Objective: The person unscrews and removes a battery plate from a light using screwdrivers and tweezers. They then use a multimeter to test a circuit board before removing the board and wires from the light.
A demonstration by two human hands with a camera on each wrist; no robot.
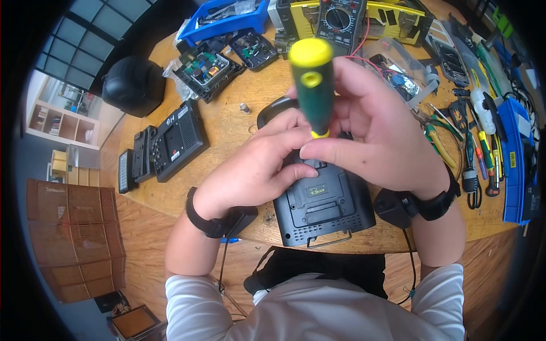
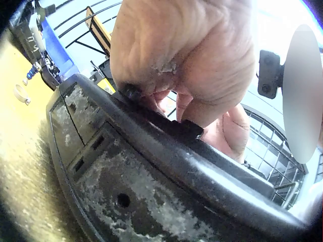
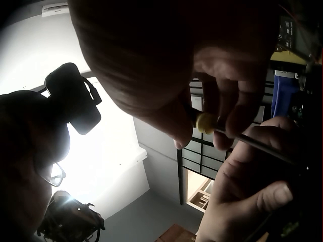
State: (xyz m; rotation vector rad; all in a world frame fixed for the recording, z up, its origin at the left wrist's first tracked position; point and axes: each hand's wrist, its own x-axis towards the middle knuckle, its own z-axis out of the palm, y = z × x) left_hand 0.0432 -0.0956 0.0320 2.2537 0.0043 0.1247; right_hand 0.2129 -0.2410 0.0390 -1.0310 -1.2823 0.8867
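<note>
My right hand (image 1: 378, 128) grips a screwdriver (image 1: 314, 85) with a green and yellow handle, held upright over a black device housing (image 1: 355, 196). In the right wrist view its fingers and thumb are around the handle's lower end near the yellow collar, and the metal shaft (image 3: 262, 146) runs down past my left hand (image 1: 244, 162). That left hand rests on the housing beside the shaft, its thumb stretched along the surface. The housing carries a "Rolux" label and vent slots, with a wire stand at its near edge. The screwdriver's tip is hidden behind the fingers.
Opened casings with circuit boards (image 1: 207, 71) lie at the back left, near a black panel unit (image 1: 179, 139). A multimeter (image 1: 339, 21) stands at the back, beside a clear plastic box (image 1: 398, 65). Pliers (image 1: 441, 145) and several screwdrivers lie right, next to a blue tray (image 1: 515, 165).
</note>
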